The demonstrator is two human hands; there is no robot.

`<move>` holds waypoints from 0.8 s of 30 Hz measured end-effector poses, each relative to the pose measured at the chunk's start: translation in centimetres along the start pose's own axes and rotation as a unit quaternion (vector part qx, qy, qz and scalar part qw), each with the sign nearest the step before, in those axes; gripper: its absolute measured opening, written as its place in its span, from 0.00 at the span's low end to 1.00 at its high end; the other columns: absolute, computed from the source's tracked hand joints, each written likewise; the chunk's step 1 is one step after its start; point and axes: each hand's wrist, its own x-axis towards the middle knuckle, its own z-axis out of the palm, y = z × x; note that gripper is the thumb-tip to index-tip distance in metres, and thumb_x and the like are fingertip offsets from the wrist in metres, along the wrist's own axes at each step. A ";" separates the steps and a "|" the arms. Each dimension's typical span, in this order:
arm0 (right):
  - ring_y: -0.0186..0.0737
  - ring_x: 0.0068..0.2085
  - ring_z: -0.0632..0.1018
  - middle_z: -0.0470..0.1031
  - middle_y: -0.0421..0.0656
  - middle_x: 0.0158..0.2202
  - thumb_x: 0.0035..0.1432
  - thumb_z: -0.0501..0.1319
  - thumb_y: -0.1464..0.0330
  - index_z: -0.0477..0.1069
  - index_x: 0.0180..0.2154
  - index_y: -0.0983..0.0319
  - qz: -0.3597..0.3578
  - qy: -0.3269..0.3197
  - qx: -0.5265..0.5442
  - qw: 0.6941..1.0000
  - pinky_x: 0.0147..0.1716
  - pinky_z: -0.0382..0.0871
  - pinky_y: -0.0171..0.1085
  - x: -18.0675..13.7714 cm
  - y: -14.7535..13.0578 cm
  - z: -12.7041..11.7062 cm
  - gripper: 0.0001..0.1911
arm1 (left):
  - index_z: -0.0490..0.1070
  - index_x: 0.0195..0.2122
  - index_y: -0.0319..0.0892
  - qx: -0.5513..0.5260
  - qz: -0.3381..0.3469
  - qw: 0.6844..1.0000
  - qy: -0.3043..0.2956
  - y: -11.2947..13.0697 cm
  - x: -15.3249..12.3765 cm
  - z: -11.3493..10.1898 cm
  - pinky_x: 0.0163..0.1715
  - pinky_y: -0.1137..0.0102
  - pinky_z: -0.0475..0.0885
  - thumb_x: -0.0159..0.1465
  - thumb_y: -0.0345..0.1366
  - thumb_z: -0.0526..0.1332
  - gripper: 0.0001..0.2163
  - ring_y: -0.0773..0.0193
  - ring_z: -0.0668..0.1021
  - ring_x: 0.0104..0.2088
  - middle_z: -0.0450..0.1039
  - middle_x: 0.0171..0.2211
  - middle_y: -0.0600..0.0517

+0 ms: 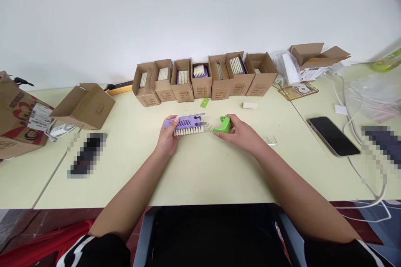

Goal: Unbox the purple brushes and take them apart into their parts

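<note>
Closest in, below the near edge of the table (200,183), sits a dark bin (213,233), with the person's black, white-striped sleeves (94,252) on either side of it. Both bare forearms reach out over the middle of the table. The left hand (167,139) is closed around the left end of a purple brush (187,124), thumb on top and fingers underneath. The brush lies lengthways at about the table's centre, pale bristles facing down toward the table top. The right hand (242,133) pinches a green plastic piece (223,125) just to the right of the brush. A thin wire spring (209,127) runs between the two; whether it is hooked to either part I can't make out. The hands are near each other but not touching.

Along the far edge stands a row of open cardboard boxes (203,87), most showing more brushes stood on end. In front of the row lie a small green clip (204,102) and a short white roll (249,105). Toward the far left corner another cardboard box (84,105) lies tipped on its side. Toward the right edge a dark phone (332,135) lies face up, with white cables (344,100) looping past it
</note>
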 end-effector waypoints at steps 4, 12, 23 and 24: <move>0.52 0.43 0.81 0.81 0.43 0.45 0.60 0.69 0.38 0.66 0.65 0.50 -0.006 -0.003 0.002 1.000 0.39 0.74 0.44 0.0 0.0 0.3 0.40 | 0.74 0.51 0.46 -0.007 -0.002 1.000 -0.003 0.0 -0.1 0.0 0.42 0.64 0.84 0.56 0.49 0.83 0.28 0.58 0.85 0.44 0.80 0.44 0.52; 0.52 0.45 0.81 0.81 0.43 0.46 0.59 0.69 0.37 0.66 0.65 0.51 -0.005 -0.005 -0.001 1.000 0.41 0.74 0.45 -0.1 -0.4 0.2 0.42 | 0.73 0.52 0.47 0.007 0.002 1.000 -0.006 0.0 -0.2 0.0 0.44 0.64 0.83 0.57 0.49 0.82 0.28 0.58 0.84 0.46 0.80 0.45 0.52; 0.54 0.46 0.82 0.82 0.45 0.47 0.60 0.69 0.38 0.68 0.64 0.50 -0.017 -0.009 0.000 1.000 0.40 0.74 0.45 -0.2 -0.2 0.2 0.39 | 0.73 0.52 0.47 0.019 -0.003 1.000 -0.006 -0.1 -0.1 0.1 0.44 0.64 0.83 0.57 0.49 0.82 0.28 0.57 0.85 0.45 0.81 0.45 0.51; 0.54 0.46 0.82 0.82 0.45 0.47 0.60 0.69 0.38 0.68 0.65 0.50 -0.017 -0.010 -0.002 1.000 0.40 0.75 0.45 -0.2 -0.3 0.2 0.40 | 0.73 0.52 0.47 0.020 -0.004 1.000 -0.006 -0.1 -0.1 0.1 0.43 0.64 0.83 0.57 0.49 0.82 0.28 0.57 0.85 0.45 0.80 0.44 0.51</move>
